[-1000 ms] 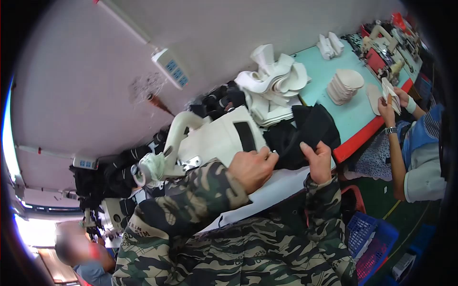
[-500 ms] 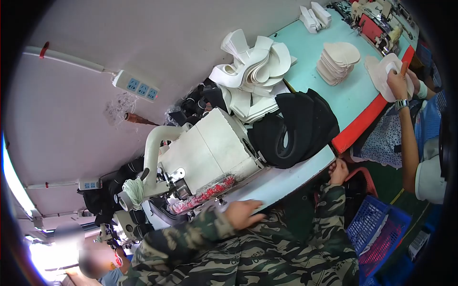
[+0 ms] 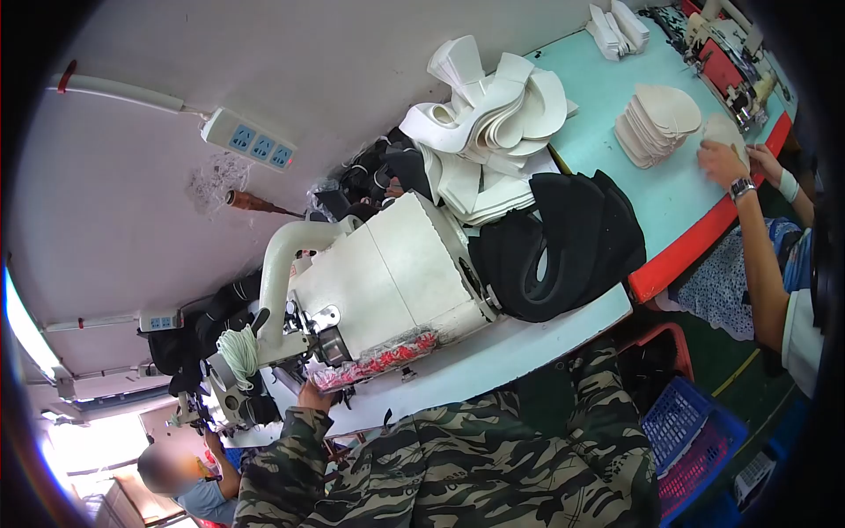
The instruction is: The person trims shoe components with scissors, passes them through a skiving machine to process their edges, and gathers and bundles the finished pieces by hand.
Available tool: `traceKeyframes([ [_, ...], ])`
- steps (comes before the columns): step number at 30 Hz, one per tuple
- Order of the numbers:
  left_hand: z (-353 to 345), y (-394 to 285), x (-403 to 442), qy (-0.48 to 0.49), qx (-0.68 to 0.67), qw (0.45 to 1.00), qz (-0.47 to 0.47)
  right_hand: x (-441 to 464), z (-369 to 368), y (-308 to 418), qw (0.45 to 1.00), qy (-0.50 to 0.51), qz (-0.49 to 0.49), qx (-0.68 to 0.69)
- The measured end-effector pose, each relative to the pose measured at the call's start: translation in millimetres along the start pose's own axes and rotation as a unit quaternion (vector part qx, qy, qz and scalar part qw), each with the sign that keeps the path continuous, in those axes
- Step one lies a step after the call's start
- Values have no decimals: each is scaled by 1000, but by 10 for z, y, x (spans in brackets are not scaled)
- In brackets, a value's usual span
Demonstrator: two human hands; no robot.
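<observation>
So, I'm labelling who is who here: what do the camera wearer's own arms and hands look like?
The left sleeve and right sleeve are camouflage in green, black, brown and pale tan, matching the top. The left hand shows no glove; the right hand is out of sight.

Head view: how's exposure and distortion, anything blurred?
Head view: bright window at lower left blown out, coloured flare near the left edge; wide-lens distortion, black corners; seated co-worker's head heavily blurred, whereas the white cut pieces and power strip read fairly sharp.
</observation>
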State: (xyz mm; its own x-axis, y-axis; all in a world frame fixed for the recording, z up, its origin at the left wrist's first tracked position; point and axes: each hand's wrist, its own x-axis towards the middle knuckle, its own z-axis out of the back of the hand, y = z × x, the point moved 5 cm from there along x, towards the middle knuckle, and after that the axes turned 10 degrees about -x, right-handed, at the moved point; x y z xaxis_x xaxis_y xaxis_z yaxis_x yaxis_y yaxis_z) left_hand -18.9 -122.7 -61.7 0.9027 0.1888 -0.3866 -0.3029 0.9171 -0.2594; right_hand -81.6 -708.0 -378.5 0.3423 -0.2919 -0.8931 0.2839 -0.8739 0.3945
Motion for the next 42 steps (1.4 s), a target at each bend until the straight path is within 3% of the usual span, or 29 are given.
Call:
traceKeyframes([
  [3,-289,345,238,57,77,992,-82,-34,-92,-93,999,20,-20,-15],
  [6,-643,734,419,62,266,935,-227,-118,-166,-132,997,47,-33,-43],
  [11,-522,911,423,-11,218,968,-128,-648,-148,-262,973,135,-79,-169],
  [13,-489,1009,461,-30,200,974,-105,-1170,-93,-371,931,208,-123,-275],
  [15,-516,1227,516,-40,105,994,-16,-1850,-223,-317,831,328,-141,-427],
  [16,-483,1167,485,-65,82,993,-46,-2248,-365,-237,769,390,-112,-494],
  [17,-504,1213,474,-93,80,990,-67,-2578,-552,-68,755,409,-21,-512],
  [18,-377,996,338,-91,68,993,-32,-2863,-832,232,772,378,155,-487],
  [19,-199,659,224,-92,56,994,1,-3119,-1074,585,695,221,373,-574],
  [20,-196,630,279,-96,52,994,4,-3451,-1390,882,575,107,558,-589],
  [21,-197,689,324,-106,13,993,56,-3570,-1638,1008,482,67,627,-608],
  [22,-201,814,346,-117,-26,986,112,-3486,-1789,973,412,37,646,-642],
  [25,-287,1099,504,-88,-72,990,81,-2699,-1885,616,276,20,631,-725],
  [26,-231,998,513,-75,-49,992,92,-2594,-1893,658,261,7,634,-728],
  [27,-164,927,452,-98,-152,981,76,-2546,-1941,629,246,-1,635,-732],
  [29,-230,1069,457,-129,-136,979,78,-2897,-2094,665,245,-12,625,-741],
  [31,14,788,280,-143,-193,966,92,-3215,-2210,701,268,-6,714,-647],
  [33,29,829,242,-159,-224,956,102,-3787,-2468,704,401,68,716,-568],
  [34,71,895,246,-159,-231,954,107,-4105,-2631,625,428,87,724,-533],
  [35,139,936,265,-178,-244,950,82,-4274,-2753,486,422,89,726,-536],
  [36,201,980,305,-194,-257,945,54,-4392,-2859,337,445,158,698,-538],
  [37,202,1132,414,-136,-285,947,56,-4511,-2932,179,467,223,665,-538],
  [38,185,1162,532,17,-438,898,33,-4527,-2974,-69,522,294,557,-575],
  [39,197,1046,592,173,-568,805,7,-4527,-2986,-350,568,357,437,-599],
  [40,364,815,604,181,-570,802,3,-4550,-2997,-622,592,419,355,-589],
  [41,598,333,489,263,-519,810,-79,-4547,-2995,-897,611,478,268,-571],
  [42,787,-109,359,339,-460,805,-159,-4560,-2990,-1119,626,505,247,-540],
])
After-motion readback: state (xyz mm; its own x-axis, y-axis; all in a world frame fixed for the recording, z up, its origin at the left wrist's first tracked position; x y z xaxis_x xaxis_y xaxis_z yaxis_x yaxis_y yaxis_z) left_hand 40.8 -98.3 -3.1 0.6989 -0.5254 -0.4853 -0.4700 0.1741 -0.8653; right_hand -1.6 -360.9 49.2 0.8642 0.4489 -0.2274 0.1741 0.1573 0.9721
